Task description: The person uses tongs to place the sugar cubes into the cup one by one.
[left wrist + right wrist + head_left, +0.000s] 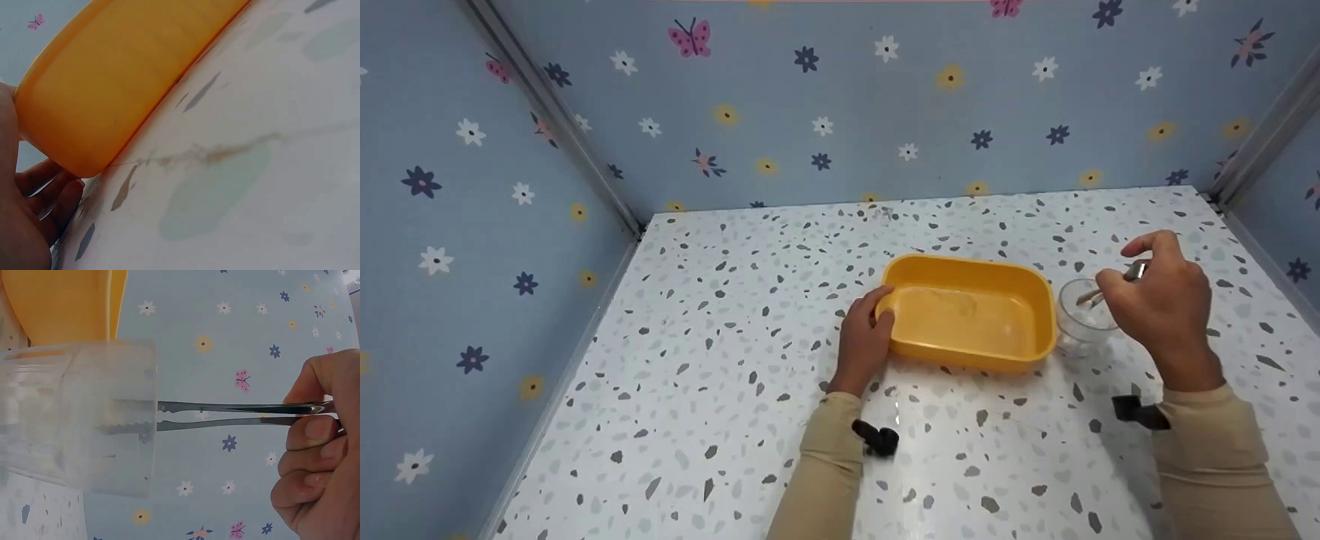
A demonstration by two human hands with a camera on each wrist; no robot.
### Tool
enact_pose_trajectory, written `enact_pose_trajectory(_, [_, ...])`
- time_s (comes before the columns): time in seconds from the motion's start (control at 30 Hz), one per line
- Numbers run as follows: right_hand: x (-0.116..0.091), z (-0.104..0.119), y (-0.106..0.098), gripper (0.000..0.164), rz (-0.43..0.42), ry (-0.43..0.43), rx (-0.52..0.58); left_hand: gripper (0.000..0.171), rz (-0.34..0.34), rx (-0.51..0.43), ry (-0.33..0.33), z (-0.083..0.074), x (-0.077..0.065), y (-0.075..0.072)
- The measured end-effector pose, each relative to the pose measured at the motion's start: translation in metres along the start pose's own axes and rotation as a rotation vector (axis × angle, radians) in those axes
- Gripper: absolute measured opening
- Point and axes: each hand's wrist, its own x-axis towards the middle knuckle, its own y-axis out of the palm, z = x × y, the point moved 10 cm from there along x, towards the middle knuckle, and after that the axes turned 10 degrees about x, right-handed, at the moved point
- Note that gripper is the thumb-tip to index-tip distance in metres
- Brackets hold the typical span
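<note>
A yellow plastic tub (967,276) with nothing visible inside stands on the speckled table. My left hand (864,341) grips its left end, thumb over the rim; in the left wrist view, fingers (66,202) show beside its lower outer wall (107,84). Just right of the tub is a clear cup (1084,334). Above it my right hand (1166,307) holds metal tongs (225,408) with notched inner edges. The tong tips reach inside the cup, and their two arms stand slightly apart. Whitish contents seem to lie in the cup, too blurred to identify.
The white table (735,360) has grey specks. Blue flowered panels (855,97) wall it in at the back, left and right, with metal strips at the corners. Each wrist carries a small black mount (877,439).
</note>
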Motion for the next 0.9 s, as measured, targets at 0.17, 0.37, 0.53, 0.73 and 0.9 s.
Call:
enact_pose_trajectory(0.17, [0.002,-0.007,0.006,0.034,0.048,0.026,-0.01,0.039,0.001,0.0,-0.011,0.002,-0.002,0.0])
enact_pose_trajectory(0.37, [0.002,-0.011,0.009,0.035,0.071,0.043,-0.018,0.039,0.003,0.005,-0.007,0.001,-0.002,0.0])
enact_pose_trajectory(0.53, [0.003,-0.014,0.009,0.036,0.095,0.071,-0.03,0.039,0.002,0.007,-0.004,-0.001,-0.001,0.0])
enact_pose_trajectory(0.73, [0.003,-0.014,0.007,0.035,0.092,0.062,-0.022,0.039,0.001,-0.004,0.002,-0.001,0.0,0.0])
enact_pose_trajectory(0.9, [0.003,-0.012,0.006,0.034,0.098,0.049,-0.017,0.039,-0.002,0.002,0.008,0.0,0.001,0.0])
